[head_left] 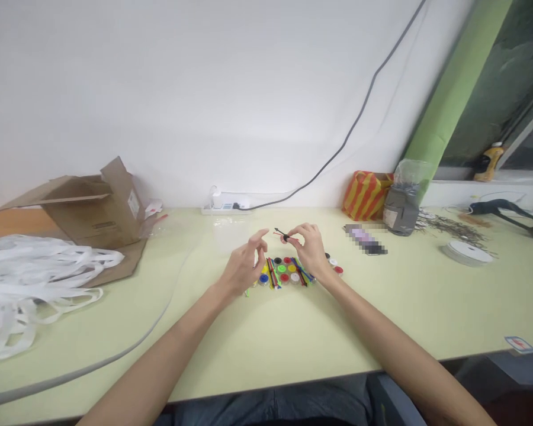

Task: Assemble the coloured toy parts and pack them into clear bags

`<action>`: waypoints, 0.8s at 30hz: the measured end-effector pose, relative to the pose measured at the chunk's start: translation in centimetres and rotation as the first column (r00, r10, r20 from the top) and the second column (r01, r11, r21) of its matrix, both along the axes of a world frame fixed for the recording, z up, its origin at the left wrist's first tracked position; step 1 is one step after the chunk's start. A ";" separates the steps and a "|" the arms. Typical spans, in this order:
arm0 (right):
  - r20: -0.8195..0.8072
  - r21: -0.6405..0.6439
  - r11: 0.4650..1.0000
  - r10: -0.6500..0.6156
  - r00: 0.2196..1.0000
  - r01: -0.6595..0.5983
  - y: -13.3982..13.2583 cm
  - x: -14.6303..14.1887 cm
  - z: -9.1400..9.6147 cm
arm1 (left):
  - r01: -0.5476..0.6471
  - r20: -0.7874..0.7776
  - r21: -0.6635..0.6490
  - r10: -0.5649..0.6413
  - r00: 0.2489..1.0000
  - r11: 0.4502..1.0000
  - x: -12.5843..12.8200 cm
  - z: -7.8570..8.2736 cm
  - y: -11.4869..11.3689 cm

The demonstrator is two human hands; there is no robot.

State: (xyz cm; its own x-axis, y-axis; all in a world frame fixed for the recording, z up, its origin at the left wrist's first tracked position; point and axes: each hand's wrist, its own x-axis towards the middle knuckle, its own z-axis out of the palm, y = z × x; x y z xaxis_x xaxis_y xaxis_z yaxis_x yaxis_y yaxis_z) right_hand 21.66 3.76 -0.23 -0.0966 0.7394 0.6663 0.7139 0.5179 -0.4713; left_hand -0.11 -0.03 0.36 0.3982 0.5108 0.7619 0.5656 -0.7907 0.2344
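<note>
My right hand [308, 248] is closed in a pinch on a small spinner with thin black and red arrow-shaped pointers [285, 237], held a little above the table. My left hand [245, 264] is just to the left, its thumb and forefinger curved but apart, with nothing visible between them. Below and between both hands lie several round coloured discs [285, 277] in red, green, yellow, white, blue and black. Bundles of coloured arrow pointers [273, 273] lie among the discs. My hands and wrists hide part of this group.
An open cardboard box [93, 213] and white straps [39, 266] are at left. A power strip [226, 204] sits against the wall. To the right are a striped bag [368, 195], a grey bag [401, 210], a phone [365, 239] and a white spool [468, 253]. A grey cable [115, 357] crosses the table.
</note>
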 end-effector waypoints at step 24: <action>0.292 -0.092 0.995 0.065 0.954 -0.039 1.5 -1.2 1.2 | -0.034 -0.174 -0.200 -0.001 0.985 0.979 -4.3 2.1 0.3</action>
State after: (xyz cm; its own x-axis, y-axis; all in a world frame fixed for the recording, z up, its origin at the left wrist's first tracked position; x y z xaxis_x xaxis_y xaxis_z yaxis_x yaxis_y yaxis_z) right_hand 20.51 5.30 0.95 -0.3190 0.7805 0.5377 0.8006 0.5255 -0.2879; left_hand -4.40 0.29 2.46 0.5045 0.6545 0.5631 0.6237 -0.7273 0.2864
